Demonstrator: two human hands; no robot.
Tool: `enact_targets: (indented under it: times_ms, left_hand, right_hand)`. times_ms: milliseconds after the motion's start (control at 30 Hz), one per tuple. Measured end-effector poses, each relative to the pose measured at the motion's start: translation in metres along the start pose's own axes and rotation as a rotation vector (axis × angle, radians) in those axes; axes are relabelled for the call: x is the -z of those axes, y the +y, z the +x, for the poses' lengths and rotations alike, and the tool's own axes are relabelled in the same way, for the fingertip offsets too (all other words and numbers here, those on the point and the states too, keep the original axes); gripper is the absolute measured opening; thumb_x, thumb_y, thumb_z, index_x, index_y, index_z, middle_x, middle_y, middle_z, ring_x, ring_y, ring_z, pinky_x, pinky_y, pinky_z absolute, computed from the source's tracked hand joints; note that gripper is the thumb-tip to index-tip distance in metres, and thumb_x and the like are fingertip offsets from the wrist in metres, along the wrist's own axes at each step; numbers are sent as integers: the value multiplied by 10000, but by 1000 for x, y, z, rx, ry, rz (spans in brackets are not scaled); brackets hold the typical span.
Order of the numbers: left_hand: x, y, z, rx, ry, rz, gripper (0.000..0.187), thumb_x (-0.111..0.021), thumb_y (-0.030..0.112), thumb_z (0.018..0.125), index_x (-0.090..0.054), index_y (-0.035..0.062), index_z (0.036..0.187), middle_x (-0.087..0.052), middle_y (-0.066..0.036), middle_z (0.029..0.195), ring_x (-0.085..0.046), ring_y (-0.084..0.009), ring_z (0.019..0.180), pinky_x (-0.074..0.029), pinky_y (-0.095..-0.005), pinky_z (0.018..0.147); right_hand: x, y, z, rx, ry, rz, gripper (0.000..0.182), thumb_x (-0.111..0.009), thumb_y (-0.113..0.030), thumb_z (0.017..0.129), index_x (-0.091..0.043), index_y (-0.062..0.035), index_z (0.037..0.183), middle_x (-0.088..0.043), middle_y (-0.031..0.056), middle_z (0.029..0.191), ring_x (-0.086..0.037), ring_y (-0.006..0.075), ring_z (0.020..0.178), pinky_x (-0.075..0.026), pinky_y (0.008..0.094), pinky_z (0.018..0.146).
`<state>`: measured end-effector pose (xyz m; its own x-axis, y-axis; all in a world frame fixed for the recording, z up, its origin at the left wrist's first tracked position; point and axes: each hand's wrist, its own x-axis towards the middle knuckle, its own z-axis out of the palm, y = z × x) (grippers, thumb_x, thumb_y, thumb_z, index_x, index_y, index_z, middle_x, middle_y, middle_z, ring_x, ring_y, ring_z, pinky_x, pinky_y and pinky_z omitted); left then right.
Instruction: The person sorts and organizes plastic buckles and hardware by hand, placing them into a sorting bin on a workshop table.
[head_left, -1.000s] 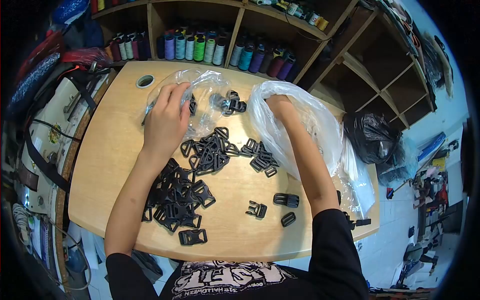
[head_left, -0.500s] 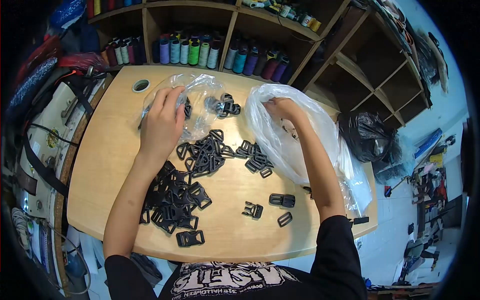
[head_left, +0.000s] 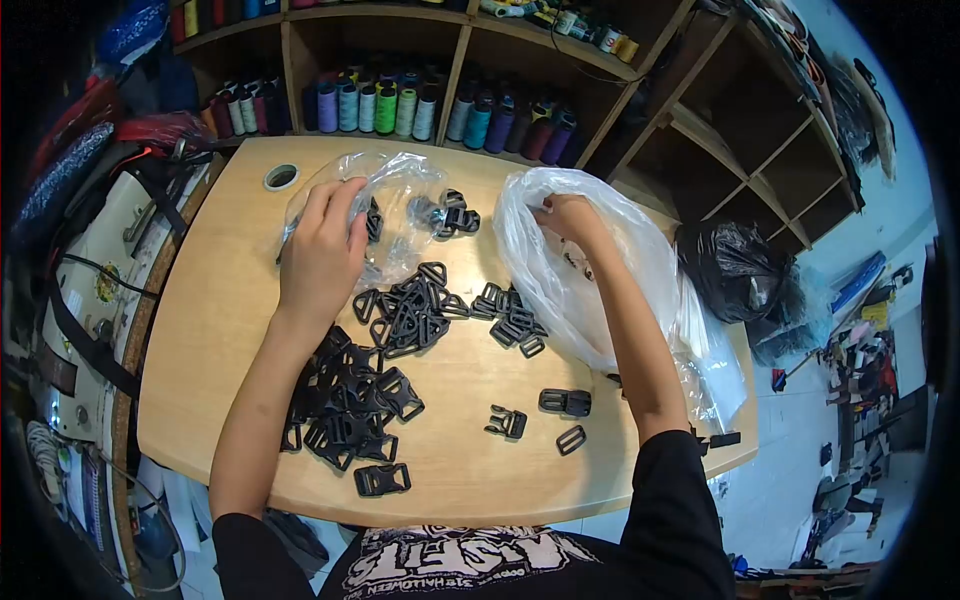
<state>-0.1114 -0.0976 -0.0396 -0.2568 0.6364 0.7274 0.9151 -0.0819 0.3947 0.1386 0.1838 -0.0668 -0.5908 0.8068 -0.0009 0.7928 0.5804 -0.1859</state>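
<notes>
My left hand (head_left: 325, 235) curls over a clear plastic bag (head_left: 395, 215) at the back left of the table, its fingers closed on the film. Black plastic pieces show through that bag. At its right lie a few black buckles (head_left: 457, 216). My right hand (head_left: 568, 216) reaches into the mouth of a white translucent bag (head_left: 635, 240); its fingers bend down and the tips are hidden. Between my arms are piles of black side-release buckles (head_left: 350, 400), triangular rings (head_left: 412, 315) and strap sliders (head_left: 510, 318).
Nearer me lie a buckle half (head_left: 507, 422), a whole buckle (head_left: 564, 402) and an oval slider (head_left: 571, 440). A tape roll (head_left: 281, 177) sits at the back left. Thread spools (head_left: 386, 108) fill the shelf behind. A sewing machine (head_left: 110, 250) stands left, a black bag (head_left: 735, 270) right.
My right hand has shifted slightly within the white bag's mouth, its fingers a little more bent. My left hand stays on the clear bag. The view has tilted very slightly.
</notes>
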Motion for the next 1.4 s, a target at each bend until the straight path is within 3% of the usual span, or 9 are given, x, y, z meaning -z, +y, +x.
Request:
enact_targets:
  times_ms: [200, 300, 400, 500, 567, 867, 1100, 1167, 1400]
  left_hand:
    - [0, 1, 1, 11, -11, -23, 325, -611, 56, 883, -570, 50, 1205, -583, -129, 1149, -646, -337, 895, -523, -411, 761]
    - [0, 4, 1, 32, -23, -39, 320, -603, 28, 882, -574, 42, 1201, -589, -142, 1138, -630, -340, 959, -510, -394, 811]
    - [0, 5, 1, 42, -24, -36, 317, -596, -4, 879, -579, 29, 1194, -595, -156, 1121, -618, -341, 1006, -498, -378, 851]
    - [0, 4, 1, 35, -17, -18, 319, -597, -4, 878, -579, 24, 1194, -595, -154, 1119, -622, -338, 1001, -500, -380, 847]
    - [1, 4, 2, 36, -18, -13, 321, -599, -4, 876, -578, 21, 1195, -595, -153, 1120, -624, -336, 1002, -501, -381, 846]
    - [1, 5, 2, 47, -20, -15, 324, -610, 36, 876, -578, 63, 1198, -590, -128, 1128, -625, -345, 970, -516, -404, 797]
    - [2, 4, 4, 13, -7, -5, 322, -607, 41, 880, -573, 67, 1199, -584, -123, 1123, -634, -340, 937, -526, -408, 768]
    - [3, 3, 3, 11, -7, -1, 320, -606, 43, 882, -572, 69, 1199, -583, -119, 1121, -635, -340, 935, -527, -409, 766]
    - [3, 3, 4, 22, -12, 26, 323, -610, 60, 885, -566, 77, 1204, -585, -108, 1125, -638, -334, 925, -531, -409, 758]
  right_hand:
    - [-13, 26, 4, 92, 141, 94, 371, -680, -178, 811, -670, -46, 1157, -688, 176, 1102, -677, 338, 942, -529, 394, 836]
    - [-25, 35, 8, 140, 439, 191, 308, -680, -91, 804, -676, -9, 1100, -695, 192, 1070, -687, 330, 916, -541, 395, 807]
    - [-29, 31, 1, 149, 577, 573, 231, -691, -124, 789, -693, 9, 979, -705, 197, 984, -687, 349, 846, -522, 426, 787]
    - [-19, 22, -2, -10, 522, 443, 200, -706, -103, 775, -695, 19, 934, -708, 183, 979, -697, 320, 870, -528, 401, 793]
    - [-11, 16, -2, -97, 237, 522, 255, -703, -164, 791, -697, 14, 975, -699, 181, 1056, -687, 323, 945, -526, 387, 835]
    - [-4, 0, 26, -79, -203, 4, 470, -675, -362, 772, -698, -30, 1104, -649, 206, 1195, -619, 352, 1115, -488, 400, 937]
    - [-5, 4, 29, -113, -85, 21, 452, -619, -348, 791, -702, -16, 1086, -656, 198, 1182, -626, 353, 1099, -482, 405, 953]
    - [6, 7, 36, 158, -257, -353, 456, -588, -353, 808, -697, -22, 1102, -658, 189, 1181, -626, 344, 1101, -479, 406, 954]
    - [-22, 25, 45, 19, 48, -195, 383, -635, -334, 790, -715, -66, 1052, -684, 169, 1110, -650, 328, 1023, -494, 410, 909]
